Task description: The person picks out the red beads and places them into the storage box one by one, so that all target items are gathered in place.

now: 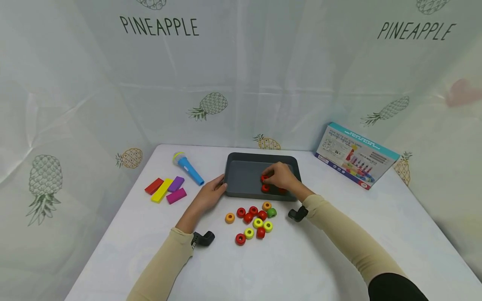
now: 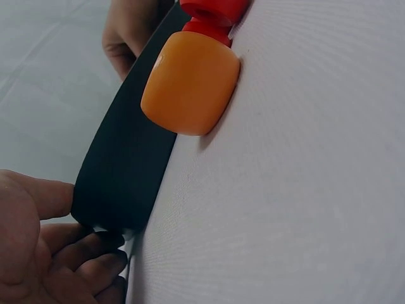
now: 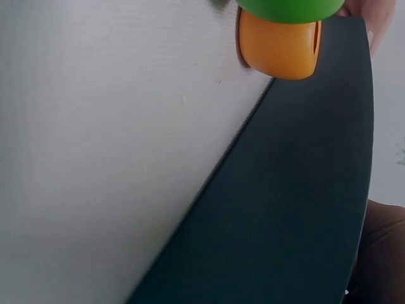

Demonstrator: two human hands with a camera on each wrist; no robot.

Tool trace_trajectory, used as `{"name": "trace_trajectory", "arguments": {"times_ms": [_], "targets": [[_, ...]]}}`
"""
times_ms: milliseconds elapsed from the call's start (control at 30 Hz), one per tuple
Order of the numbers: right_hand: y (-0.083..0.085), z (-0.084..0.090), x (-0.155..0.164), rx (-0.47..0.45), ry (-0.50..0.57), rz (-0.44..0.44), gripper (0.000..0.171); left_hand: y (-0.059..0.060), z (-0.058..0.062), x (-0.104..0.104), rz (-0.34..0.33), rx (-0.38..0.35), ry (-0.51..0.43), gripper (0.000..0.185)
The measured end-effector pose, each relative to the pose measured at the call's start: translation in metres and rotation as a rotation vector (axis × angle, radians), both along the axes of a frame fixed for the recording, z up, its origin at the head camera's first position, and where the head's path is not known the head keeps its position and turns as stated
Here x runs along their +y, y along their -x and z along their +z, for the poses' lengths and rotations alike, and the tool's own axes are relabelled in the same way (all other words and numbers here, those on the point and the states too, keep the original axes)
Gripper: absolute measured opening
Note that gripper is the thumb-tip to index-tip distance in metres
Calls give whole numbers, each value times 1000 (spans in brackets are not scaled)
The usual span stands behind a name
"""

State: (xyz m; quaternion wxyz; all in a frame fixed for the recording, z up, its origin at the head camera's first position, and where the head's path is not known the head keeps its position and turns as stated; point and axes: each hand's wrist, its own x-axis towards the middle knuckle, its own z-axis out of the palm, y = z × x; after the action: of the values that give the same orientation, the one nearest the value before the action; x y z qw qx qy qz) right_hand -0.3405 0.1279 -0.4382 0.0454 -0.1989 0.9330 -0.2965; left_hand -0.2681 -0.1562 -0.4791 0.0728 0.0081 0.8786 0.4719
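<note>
A dark grey rectangular tray (image 1: 242, 175) lies toward the back of the table. My left hand (image 1: 211, 193) holds its front left corner; in the left wrist view the thumb is against the tray wall (image 2: 120, 164), with the other fingers curled at the corner. Inside the tray, my right hand (image 1: 280, 175) pinches a red bead (image 1: 264, 178) low over the tray floor. Another red bead (image 1: 265, 188) sits just in front of it, and a third (image 1: 282, 191) shows partly beneath the hand. The right wrist view shows mostly the tray's outer wall (image 3: 297, 171), hiding the fingertips.
Loose beads in red (image 1: 240, 239), yellow (image 1: 249, 233), orange (image 1: 229, 218) and green (image 1: 271, 212) lie in front of the tray. Coloured blocks (image 1: 162, 190) and a blue toy microphone (image 1: 191, 169) are at the left. A printed box (image 1: 355, 154) stands at the back right.
</note>
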Motion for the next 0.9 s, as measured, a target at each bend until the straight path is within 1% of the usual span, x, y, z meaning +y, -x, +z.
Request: {"name": "trace_trajectory", "arguments": {"times_ms": [200,333,500,600,767,900], "targets": [[0,0,3,-17,25,14,29,-1,1,1,1,1,2,57],[-1,5,6,-17,57,10,29,-1,1,0,-5,5,1,57],[-10,17,6,9,96,24,29,1,0,-1,-9,11,8,57],[-16,20,5,14,109,41,29,2,-1,-2,-15,9,7,57],[-25,18,5,2,133,54,28,3,-2,-1,-15,4,3,57],[-31,13,6,16,140,62,26,1,1,-1,-28,21,-13,56]]}}
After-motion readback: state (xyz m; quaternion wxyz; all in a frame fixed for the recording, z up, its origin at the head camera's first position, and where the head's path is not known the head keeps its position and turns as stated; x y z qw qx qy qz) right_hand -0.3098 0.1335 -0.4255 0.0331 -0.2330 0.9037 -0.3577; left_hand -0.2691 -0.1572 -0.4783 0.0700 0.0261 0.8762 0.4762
